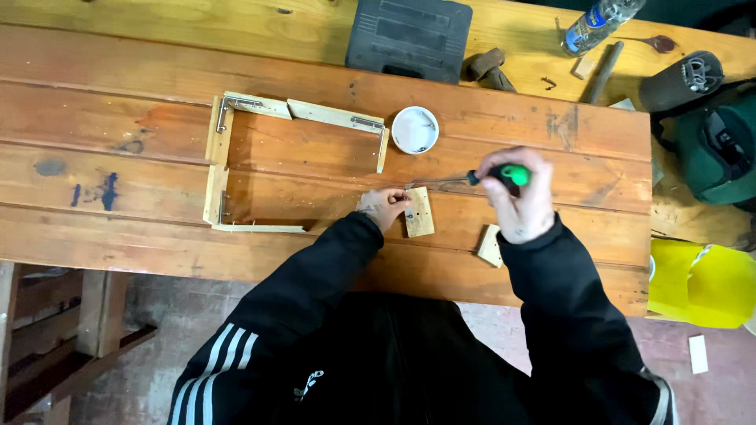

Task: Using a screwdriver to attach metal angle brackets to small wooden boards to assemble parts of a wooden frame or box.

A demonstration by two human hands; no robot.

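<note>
My right hand grips a screwdriver with a green and black handle; its metal shaft points left toward a small wooden block. My left hand pinches the left edge of that block and steadies it on the wooden workbench. A second small wooden piece lies under my right wrist. Left of my hands sits an open rectangular frame of thin wooden strips joined by metal corner brackets.
A round white lid or dish sits behind the frame. A dark plastic case, a plastic bottle, a grey tool handle and dark bags lie at the back and right. A yellow object sits off the right edge.
</note>
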